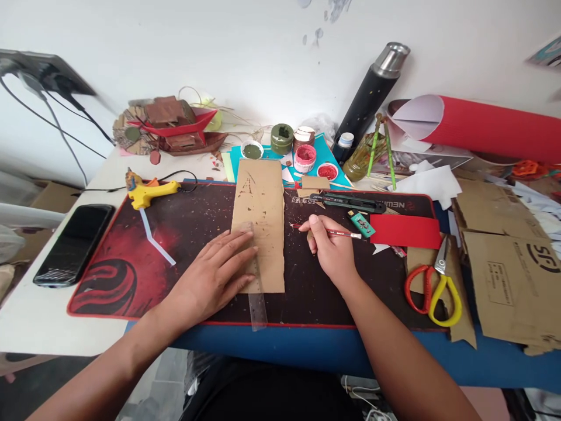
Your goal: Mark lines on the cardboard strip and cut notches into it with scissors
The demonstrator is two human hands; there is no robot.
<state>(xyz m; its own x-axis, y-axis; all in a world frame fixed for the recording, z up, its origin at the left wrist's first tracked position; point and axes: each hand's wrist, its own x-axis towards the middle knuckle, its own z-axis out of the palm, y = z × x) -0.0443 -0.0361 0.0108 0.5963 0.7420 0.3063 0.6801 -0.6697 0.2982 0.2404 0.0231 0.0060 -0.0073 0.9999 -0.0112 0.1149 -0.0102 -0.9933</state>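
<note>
A long piece of brown cardboard (269,204) lies on the dark desk mat (315,298), with a few pencil marks near its far end. My left hand (219,272) is flat, fingers spread over the cardboard and a clear ruler (258,298). The ruler runs lengthwise along the cardboard and sticks out past its near edge. To the right, my right hand (328,248) is closed around a dark red pencil (342,233), whose sharpened tip points left, apart from the cardboard. A green eraser (362,223) and a utility knife (348,202) lie just beyond this hand.
On the left are a yellow glue gun (151,192) and a phone (74,244). Paint jars (281,138), a model boat (175,126) and a black thermos (370,96) stand along the wall. Scissors (438,286), red card (405,231) and folded cardboard (511,275) occupy the right.
</note>
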